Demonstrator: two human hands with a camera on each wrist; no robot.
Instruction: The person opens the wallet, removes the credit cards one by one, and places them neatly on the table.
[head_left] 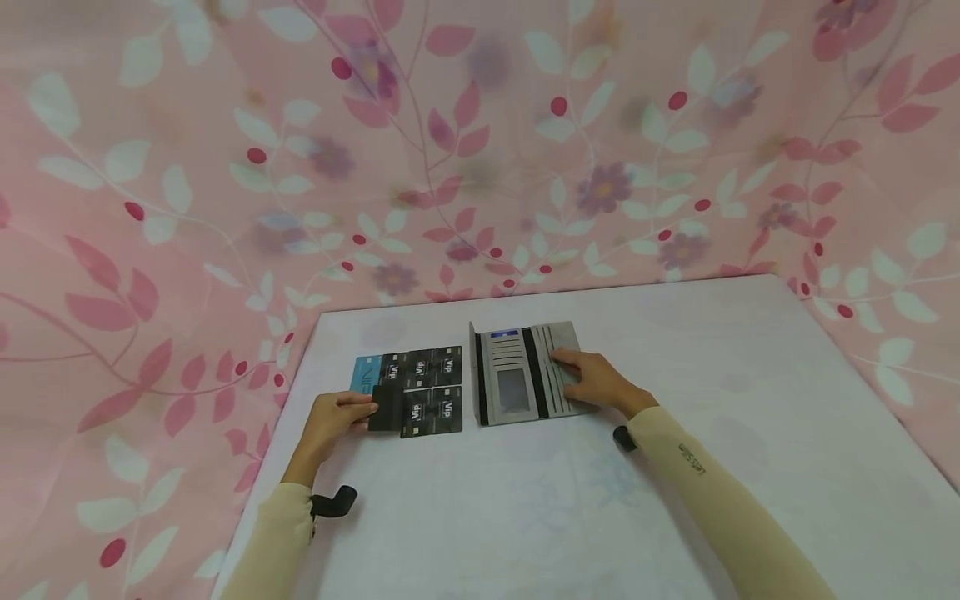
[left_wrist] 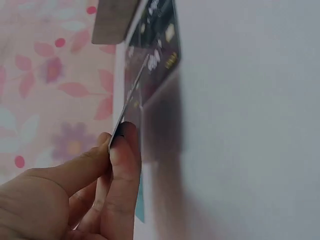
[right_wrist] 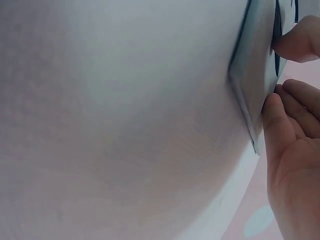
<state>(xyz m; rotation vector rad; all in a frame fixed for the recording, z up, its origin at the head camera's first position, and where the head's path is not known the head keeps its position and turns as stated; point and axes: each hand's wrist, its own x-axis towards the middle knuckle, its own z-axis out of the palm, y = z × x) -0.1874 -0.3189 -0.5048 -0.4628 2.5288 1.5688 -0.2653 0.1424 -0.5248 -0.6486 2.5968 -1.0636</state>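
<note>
In the head view my left hand [head_left: 330, 421] pinches a dark card [head_left: 386, 408] between thumb and fingers. The left wrist view shows this card [left_wrist: 127, 102] edge-on, tilted and raised off the white surface. Several black "Vip" cards [head_left: 446, 408] lie in two rows beside and behind it, with a blue card [head_left: 366, 373] at the left end. An open grey wallet [head_left: 557, 337] lies to their right, its left flap standing up. My right hand [head_left: 600, 382] grips the wallet's right edge; the right wrist view shows the thumb [right_wrist: 300, 42] against the wallet [right_wrist: 255, 80].
Everything lies on a white-covered table [head_left: 510, 508]. Behind and beside the table hangs a pink floral cloth [head_left: 480, 167]. A blue card [head_left: 504, 333] shows in one wallet slot. Black straps with mounts [head_left: 335, 502] are on both wrists.
</note>
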